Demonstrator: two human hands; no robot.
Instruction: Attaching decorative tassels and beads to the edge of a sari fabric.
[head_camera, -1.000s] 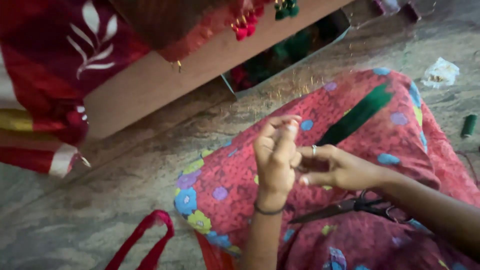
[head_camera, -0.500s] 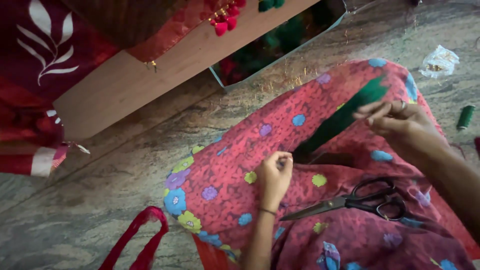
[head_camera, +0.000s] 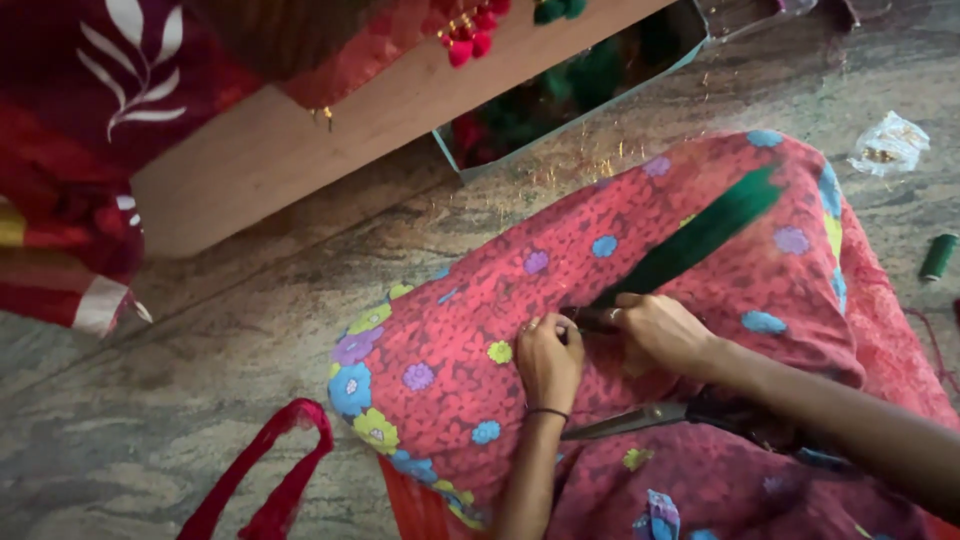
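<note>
Head view: both hands pinch silky green thread bundle on floral cloth.

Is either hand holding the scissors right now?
No, the scissors lie on the floral cloth under the right forearm, while the left hand and right hand pinch the green thread bundle.

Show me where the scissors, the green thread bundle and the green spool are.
scissors (head_camera: 625, 422): head view, on the bare blade.
green thread bundle (head_camera: 700, 235): head view, middle of the strands.
green spool (head_camera: 938, 257): head view, on its side, on the floor.
</note>
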